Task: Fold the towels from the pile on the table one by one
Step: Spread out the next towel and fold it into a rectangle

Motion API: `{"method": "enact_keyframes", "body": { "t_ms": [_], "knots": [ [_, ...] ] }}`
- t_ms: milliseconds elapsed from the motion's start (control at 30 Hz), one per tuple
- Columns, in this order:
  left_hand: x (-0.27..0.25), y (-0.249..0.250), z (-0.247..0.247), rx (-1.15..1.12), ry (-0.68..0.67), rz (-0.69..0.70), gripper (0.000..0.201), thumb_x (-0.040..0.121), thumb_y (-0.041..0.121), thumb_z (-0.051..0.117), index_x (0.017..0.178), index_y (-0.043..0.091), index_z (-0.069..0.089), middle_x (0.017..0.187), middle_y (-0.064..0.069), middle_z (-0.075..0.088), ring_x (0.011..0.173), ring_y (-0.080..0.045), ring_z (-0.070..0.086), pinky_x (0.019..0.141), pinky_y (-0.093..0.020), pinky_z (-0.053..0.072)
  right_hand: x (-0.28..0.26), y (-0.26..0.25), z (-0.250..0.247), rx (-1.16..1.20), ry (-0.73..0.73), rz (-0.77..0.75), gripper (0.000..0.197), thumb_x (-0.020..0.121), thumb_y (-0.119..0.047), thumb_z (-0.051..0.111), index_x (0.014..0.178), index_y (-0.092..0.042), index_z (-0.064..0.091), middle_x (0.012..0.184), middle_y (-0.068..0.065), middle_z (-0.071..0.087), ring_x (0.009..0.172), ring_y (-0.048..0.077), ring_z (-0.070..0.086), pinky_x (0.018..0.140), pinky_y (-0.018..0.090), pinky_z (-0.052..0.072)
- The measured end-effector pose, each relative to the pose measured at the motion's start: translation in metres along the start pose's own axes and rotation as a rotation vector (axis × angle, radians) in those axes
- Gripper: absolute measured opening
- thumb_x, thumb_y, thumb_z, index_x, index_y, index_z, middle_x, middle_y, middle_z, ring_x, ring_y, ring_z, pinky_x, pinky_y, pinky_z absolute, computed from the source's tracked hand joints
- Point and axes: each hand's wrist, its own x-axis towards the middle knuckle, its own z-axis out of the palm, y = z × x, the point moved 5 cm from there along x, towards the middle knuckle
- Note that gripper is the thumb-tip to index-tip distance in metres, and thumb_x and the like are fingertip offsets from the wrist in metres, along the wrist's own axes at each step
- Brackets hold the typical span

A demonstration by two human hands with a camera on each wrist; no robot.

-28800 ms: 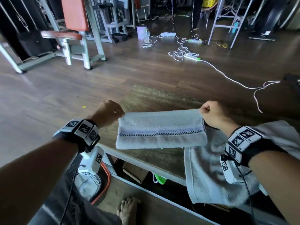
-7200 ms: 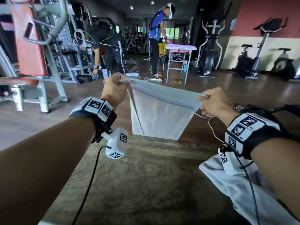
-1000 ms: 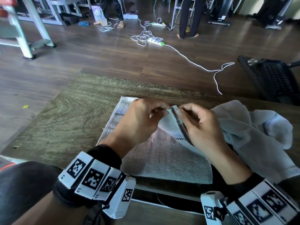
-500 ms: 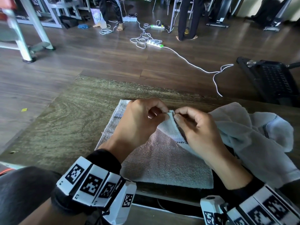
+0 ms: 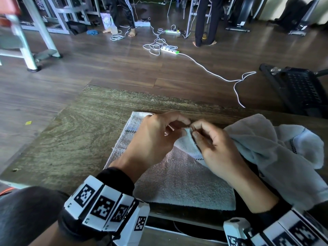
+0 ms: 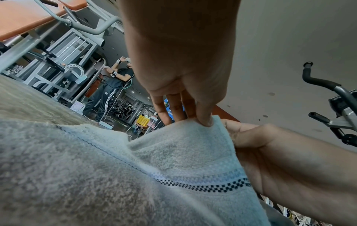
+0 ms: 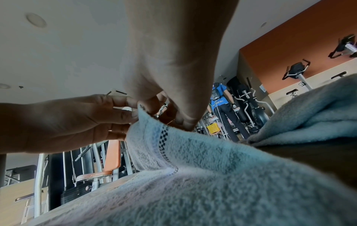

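A pale grey towel [image 5: 177,183] with a checkered stripe lies flat on the wooden table [image 5: 79,139], near its front edge. One corner of it [image 5: 187,137] is lifted off the flat part. My left hand [image 5: 181,128] and my right hand [image 5: 192,130] meet over the towel's middle, and both pinch that raised corner. The left wrist view shows my left fingertips [image 6: 204,120] on the corner's tip [image 6: 214,126]. In the right wrist view my right fingers [image 7: 173,116] hold the striped edge [image 7: 164,137]. A crumpled pile of towels [image 5: 275,148] lies just right of my right hand.
The table's far edge [image 5: 159,100] runs just beyond my hands. A black stand [image 5: 298,89] sits on the floor at the far right, with white cables and a power strip [image 5: 169,49] farther off. People [image 5: 204,20] stand farther back among gym machines [image 5: 35,32].
Both hands still pinch the same raised towel corner and have hardly shifted. The head view has tilted up a little.
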Motion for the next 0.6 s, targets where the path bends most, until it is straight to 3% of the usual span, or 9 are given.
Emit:
{"method": "enact_keyframes", "body": {
  "t_ms": [67,233,367,467,600],
  "knots": [
    [0.0002,0.0003,-0.0001,0.011,-0.018,0.013,0.017,0.085,0.007,0.071,0.097,0.019,0.075,0.085,0.013,0.073,0.081,-0.004,0.067,0.075,-0.020,0.054,-0.0002,0.0007,-0.0009,0.003,0.006,-0.007,0.018,0.099,-0.012,0.054,0.088,-0.023,0.062,0.074,-0.011,0.062,0.066,0.005,0.055,0.060,0.029,0.045],
    [0.0013,0.0029,-0.0034,0.032,0.013,0.035,0.015,0.083,0.005,0.073,0.093,0.015,0.078,0.083,0.010,0.074,0.077,-0.005,0.068,0.073,-0.019,0.054,-0.0007,0.0013,-0.0042,-0.004,0.058,-0.002,0.015,0.097,-0.014,0.059,0.088,-0.024,0.066,0.079,0.001,0.070,0.075,0.027,0.064,0.065,0.041,0.049],
    [0.0015,0.0038,-0.0052,0.047,0.041,0.042,0.017,0.080,0.005,0.076,0.093,0.014,0.079,0.084,0.011,0.074,0.076,-0.001,0.067,0.071,-0.009,0.049,-0.0005,0.0016,-0.0054,-0.018,0.084,0.001,0.013,0.095,-0.015,0.063,0.087,-0.024,0.068,0.076,0.002,0.070,0.073,0.027,0.065,0.064,0.041,0.049],
    [0.0013,0.0035,-0.0053,0.060,0.054,0.040,0.019,0.079,0.006,0.077,0.095,0.016,0.080,0.082,0.014,0.071,0.074,0.003,0.064,0.069,-0.004,0.043,-0.0007,0.0023,-0.0064,-0.013,0.091,0.006,0.013,0.094,-0.015,0.064,0.086,-0.024,0.068,0.075,-0.001,0.070,0.071,0.022,0.065,0.064,0.035,0.049],
    [0.0008,0.0024,-0.0053,0.068,0.054,0.041,0.017,0.079,0.006,0.077,0.091,0.018,0.080,0.080,0.011,0.073,0.074,-0.003,0.065,0.067,-0.010,0.048,-0.0006,0.0023,-0.0060,-0.009,0.077,0.017,0.010,0.094,-0.016,0.065,0.088,-0.022,0.070,0.076,-0.001,0.072,0.072,0.021,0.066,0.065,0.036,0.050]
  ]
}}
